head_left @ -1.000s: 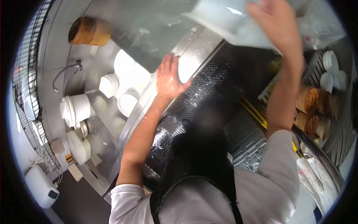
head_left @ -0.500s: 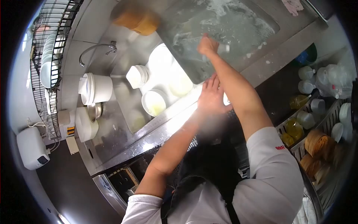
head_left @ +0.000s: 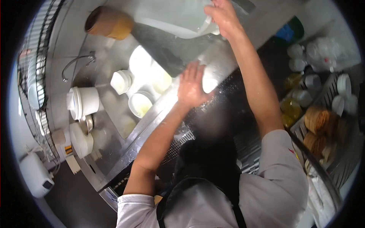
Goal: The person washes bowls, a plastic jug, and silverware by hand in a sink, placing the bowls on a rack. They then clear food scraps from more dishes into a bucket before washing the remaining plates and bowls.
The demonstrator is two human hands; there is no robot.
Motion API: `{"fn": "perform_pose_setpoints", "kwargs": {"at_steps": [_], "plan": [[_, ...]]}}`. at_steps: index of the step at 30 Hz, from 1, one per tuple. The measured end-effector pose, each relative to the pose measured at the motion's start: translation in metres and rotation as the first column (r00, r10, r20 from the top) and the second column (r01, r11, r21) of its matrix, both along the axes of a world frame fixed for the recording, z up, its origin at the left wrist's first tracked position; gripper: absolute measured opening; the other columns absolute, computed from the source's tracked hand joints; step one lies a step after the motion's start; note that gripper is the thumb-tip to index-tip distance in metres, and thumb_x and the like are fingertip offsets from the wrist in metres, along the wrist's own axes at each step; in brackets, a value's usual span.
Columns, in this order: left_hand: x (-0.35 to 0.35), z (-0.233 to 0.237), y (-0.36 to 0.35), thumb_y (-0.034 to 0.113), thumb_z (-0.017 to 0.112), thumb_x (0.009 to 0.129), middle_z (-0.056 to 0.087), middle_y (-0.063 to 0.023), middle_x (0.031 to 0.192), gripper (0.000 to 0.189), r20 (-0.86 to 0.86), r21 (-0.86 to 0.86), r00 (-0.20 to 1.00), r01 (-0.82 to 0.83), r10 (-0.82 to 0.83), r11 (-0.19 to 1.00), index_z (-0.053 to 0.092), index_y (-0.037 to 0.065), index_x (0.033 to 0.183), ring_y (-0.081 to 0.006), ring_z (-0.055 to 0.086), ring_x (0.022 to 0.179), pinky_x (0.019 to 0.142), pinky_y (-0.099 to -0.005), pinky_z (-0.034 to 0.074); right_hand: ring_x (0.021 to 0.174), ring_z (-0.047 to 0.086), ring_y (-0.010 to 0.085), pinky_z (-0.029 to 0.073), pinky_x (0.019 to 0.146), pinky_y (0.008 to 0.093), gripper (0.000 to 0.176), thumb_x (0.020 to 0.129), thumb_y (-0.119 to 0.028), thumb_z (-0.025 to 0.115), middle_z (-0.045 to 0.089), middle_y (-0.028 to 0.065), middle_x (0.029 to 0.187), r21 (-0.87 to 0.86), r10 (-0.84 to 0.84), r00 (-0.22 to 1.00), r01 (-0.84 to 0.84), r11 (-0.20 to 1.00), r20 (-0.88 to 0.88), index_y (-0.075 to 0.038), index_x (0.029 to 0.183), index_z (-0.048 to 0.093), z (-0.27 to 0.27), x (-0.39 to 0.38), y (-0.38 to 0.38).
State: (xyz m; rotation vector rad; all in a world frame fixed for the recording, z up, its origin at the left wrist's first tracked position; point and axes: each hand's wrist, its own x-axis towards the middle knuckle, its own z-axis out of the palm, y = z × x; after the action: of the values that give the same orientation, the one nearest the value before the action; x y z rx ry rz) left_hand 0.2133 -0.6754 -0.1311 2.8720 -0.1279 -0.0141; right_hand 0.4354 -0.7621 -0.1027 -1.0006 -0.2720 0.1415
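I seem to be rinsing the translucent tub (head_left: 171, 17), at twelve o'clock over the sink (head_left: 159, 53); my right hand (head_left: 225, 18), at one o'clock, has its fingers curled on the rim; my left hand (head_left: 192, 89) lies wide-spread at the steel edge (head_left: 166, 102); next calls for a firm grip (the tub is pale, broad and blurred).

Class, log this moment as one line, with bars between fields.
left hand: spread on steel sink edge | right hand: gripping pale container, motion-blurred | nearby: white bowl
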Motion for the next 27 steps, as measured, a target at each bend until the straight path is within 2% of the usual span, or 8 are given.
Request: {"fn": "perform_pose_setpoints", "kwargs": {"at_steps": [6, 7, 10, 13, 17, 20, 23, 27], "plan": [[0.001, -0.005, -0.005, 0.044, 0.071, 0.065, 0.037, -0.0184, 0.136, 0.083, 0.044, 0.108, 0.997, 0.05, -0.055, 0.993, 0.041, -0.001, 0.128, -0.0364, 0.036, 0.124, 0.099, -0.048, 0.032, 0.066, 0.058, 0.0151, 0.045, 0.055, 0.025, 0.04, 0.074, 0.003, 0.051, 0.061, 0.011, 0.085, -0.254, -0.239, 0.963, 0.203, 0.946, -0.121, 0.003, 0.114, 0.049, 0.049, -0.048, -0.138], [0.0, -0.007, -0.006, 0.044, 0.071, 0.065, 0.038, -0.0185, 0.136, 0.083, 0.045, 0.129, 0.997, 0.056, -0.063, 0.99, 0.041, -0.002, 0.128, -0.0364, 0.036, 0.124, 0.099, -0.0478, 0.032, 0.069, 0.058, 0.0153, 0.046, 0.059, 0.0251, 0.038, 0.074, 0.003, 0.052, 0.062, 0.0124, 0.088, -0.078, -0.261, 0.956, 0.253, 0.964, -0.137, 0.003, 0.112, 0.051, 0.049, -0.059, -0.158], [0.001, -0.007, -0.007, 0.042, 0.071, 0.066, 0.037, -0.0194, 0.137, 0.084, 0.046, 0.138, 0.994, 0.096, -0.103, 0.986, 0.039, -0.003, 0.129, -0.0369, 0.036, 0.125, 0.099, -0.0465, 0.032, 0.08, 0.06, 0.0179, 0.047, 0.069, 0.0248, 0.039, 0.07, 0.004, 0.051, 0.062, 0.0106, 0.092, -0.175, -0.424, 0.905, 0.411, 0.895, -0.037, 0.003, 0.108, 0.055, 0.029, -0.095, -0.236], [0.002, -0.015, -0.006, 0.049, 0.065, 0.07, 0.037, -0.0226, 0.134, 0.084, 0.053, 0.169, 0.988, 0.133, -0.144, 0.977, 0.037, -0.004, 0.128, -0.0384, 0.035, 0.125, 0.099, -0.0505, 0.031, 0.096, 0.056, 0.0182, 0.045, 0.085, 0.0298, 0.045, 0.074, 0.001, 0.053, 0.058, 0.0109, 0.108, -0.245, -0.556, 0.816, 0.513, 0.822, -0.156, 0.004, 0.119, 0.051, -0.03, -0.131, -0.323], [0.007, -0.014, -0.01, 0.04, 0.068, 0.067, 0.035, -0.0239, 0.136, 0.084, 0.005, 0.158, 0.987, 0.156, -0.158, 0.975, 0.034, -0.005, 0.129, -0.0416, 0.034, 0.125, 0.101, -0.05, 0.028, 0.084, 0.058, 0.0145, 0.046, 0.071, 0.0286, 0.04, 0.077, -0.004, 0.055, 0.062, 0.0051, 0.099, -0.615, -0.728, 0.669, 0.513, 0.598, -0.15, -0.005, 0.117, 0.056, -0.134, -0.163, -0.409], [0.011, -0.015, -0.013, 0.037, 0.068, 0.066, 0.034, -0.0273, 0.135, 0.086, -0.024, 0.126, 0.985, 0.172, -0.171, 0.977, 0.031, -0.006, 0.13, -0.044, 0.034, 0.123, 0.102, -0.0503, 0.027, 0.078, 0.06, 0.0204, 0.047, 0.069, 0.0331, 0.042, 0.076, -0.008, 0.057, 0.063, 0.0083, 0.093, -0.876, -0.717, 0.692, 0.295, 0.382, -0.08, -0.006, 0.118, 0.053, -0.232, -0.162, -0.442], [0.013, -0.017, -0.011, 0.034, 0.066, 0.067, 0.03, -0.0265, 0.139, 0.091, -0.064, 0.125, 0.984, 0.176, -0.169, 0.976, 0.023, -0.003, 0.137, -0.0419, 0.032, 0.126, 0.104, -0.0484, 0.025, 0.076, 0.062, 0.0284, 0.047, 0.069, 0.0391, 0.048, 0.075, -0.012, 0.059, 0.063, 0.0145, 0.088, -0.994, -0.458, 0.888, -0.009, -0.106, 0.041, -0.007, 0.121, 0.049, -0.339, -0.129, -0.417], [0.012, -0.023, -0.002, 0.056, 0.06, 0.069, 0.025, -0.0289, 0.14, 0.103, -0.144, 0.156, 0.983, 0.136, -0.114, 0.978, 0.017, -0.006, 0.139, -0.0411, 0.031, 0.127, 0.104, -0.0494, 0.025, 0.083, 0.061, 0.0359, 0.046, 0.073, 0.0433, 0.055, 0.071, -0.014, 0.065, 0.061, 0.0172, 0.082, -0.997, -0.149, 0.989, -0.038, -0.073, -0.026, -0.01, 0.121, 0.043, -0.482, -0.107, -0.312]]}}
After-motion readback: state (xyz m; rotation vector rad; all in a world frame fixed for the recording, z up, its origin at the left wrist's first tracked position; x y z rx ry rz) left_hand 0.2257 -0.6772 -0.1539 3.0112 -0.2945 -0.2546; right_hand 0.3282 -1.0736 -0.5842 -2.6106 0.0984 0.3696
